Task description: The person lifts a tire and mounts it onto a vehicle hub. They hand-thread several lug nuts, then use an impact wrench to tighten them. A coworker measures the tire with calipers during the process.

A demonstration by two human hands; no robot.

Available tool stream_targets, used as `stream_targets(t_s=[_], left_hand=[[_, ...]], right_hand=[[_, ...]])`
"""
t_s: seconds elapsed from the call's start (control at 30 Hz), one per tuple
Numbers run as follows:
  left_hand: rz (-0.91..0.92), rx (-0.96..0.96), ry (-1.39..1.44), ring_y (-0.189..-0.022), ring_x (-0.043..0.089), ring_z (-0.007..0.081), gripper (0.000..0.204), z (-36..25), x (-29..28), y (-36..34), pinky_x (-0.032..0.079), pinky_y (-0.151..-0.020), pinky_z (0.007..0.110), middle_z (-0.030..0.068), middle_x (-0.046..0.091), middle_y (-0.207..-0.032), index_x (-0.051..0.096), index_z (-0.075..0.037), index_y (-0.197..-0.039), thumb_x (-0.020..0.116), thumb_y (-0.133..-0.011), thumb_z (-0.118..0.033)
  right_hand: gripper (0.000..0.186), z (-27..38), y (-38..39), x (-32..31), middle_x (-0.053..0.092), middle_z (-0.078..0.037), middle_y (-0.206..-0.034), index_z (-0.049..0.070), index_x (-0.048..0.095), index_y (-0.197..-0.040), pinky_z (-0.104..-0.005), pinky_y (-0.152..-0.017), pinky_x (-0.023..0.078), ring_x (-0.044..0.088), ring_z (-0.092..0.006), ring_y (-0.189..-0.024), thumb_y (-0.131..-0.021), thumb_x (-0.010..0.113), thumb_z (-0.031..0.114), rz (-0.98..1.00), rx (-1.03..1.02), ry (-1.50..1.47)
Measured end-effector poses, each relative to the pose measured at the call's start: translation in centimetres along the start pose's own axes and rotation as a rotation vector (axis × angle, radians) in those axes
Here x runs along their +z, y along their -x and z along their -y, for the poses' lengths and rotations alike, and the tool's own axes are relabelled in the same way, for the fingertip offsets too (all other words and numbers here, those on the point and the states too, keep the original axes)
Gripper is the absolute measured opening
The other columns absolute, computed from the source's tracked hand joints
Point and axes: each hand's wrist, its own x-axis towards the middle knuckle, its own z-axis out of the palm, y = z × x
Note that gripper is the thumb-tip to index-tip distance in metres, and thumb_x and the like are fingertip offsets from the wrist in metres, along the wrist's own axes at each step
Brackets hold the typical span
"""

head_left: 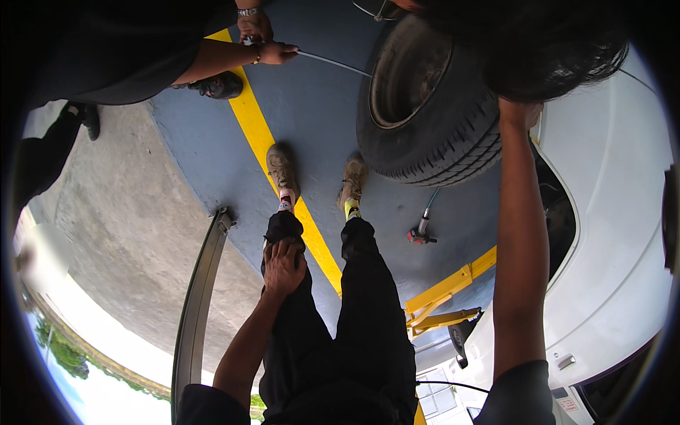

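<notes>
My left hand (pixel 285 268) rests on my left knee, its fingers laid over the black trouser cloth and holding nothing. My right arm stretches far forward, and my right hand (pixel 520 115) is raised beside the tread of a wheel with a black tyre (pixel 432 149), near the white car's open wheel arch (pixel 556 212). A co-worker's dark-haired head (pixel 559 57) covers the fingers of that hand, so whether it grips anything is hidden. The wheel's rusty rim (pixel 407 78) faces left. At the upper left, another person's hands (pixel 273 51) hold a thin grey rod or hose (pixel 333 62) reaching to the rim.
An air impact wrench (pixel 423 232) with a bluish hose lies on the blue-grey floor. Yellow lift arms (pixel 446 290) reach toward the car (pixel 623 184). A metal post (pixel 198 304) stands at my left. A yellow line (pixel 255 127) crosses the floor near my shoes.
</notes>
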Motion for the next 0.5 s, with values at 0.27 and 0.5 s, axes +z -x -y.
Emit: stream_targets(t_s=[0.27, 0.5], left_hand=[[0.024, -0.013, 0.001, -0.129, 0.061, 0.0344, 0.031, 0.45, -0.09, -0.19, 0.036, -0.119, 0.057, 0.0129, 0.066, -0.132, 0.069, -0.009, -0.12, 0.069, -0.092, -0.022], [0.055, 0.056, -0.05, -0.131, 0.058, 0.0337, 0.034, -0.15, -0.42, -0.63, 0.034, -0.122, 0.058, 0.0138, 0.064, -0.133, 0.068, -0.007, -0.122, 0.069, -0.092, -0.024]], right_hand=[[0.082, 0.67, 0.36, 0.03, 0.056, -0.036, -0.149, -0.004, 0.049, -0.153, -0.0607, -0.116, 0.043, 0.054, -0.051, -0.141, -0.107, 0.038, 0.063, -0.029, 0.038, -0.003], [0.087, 0.47, -0.13, -0.16, 0.056, -0.036, -0.149, -0.005, 0.048, -0.153, -0.061, -0.117, 0.041, 0.054, -0.0523, -0.141, -0.106, 0.039, 0.068, -0.009, 0.048, 0.003]])
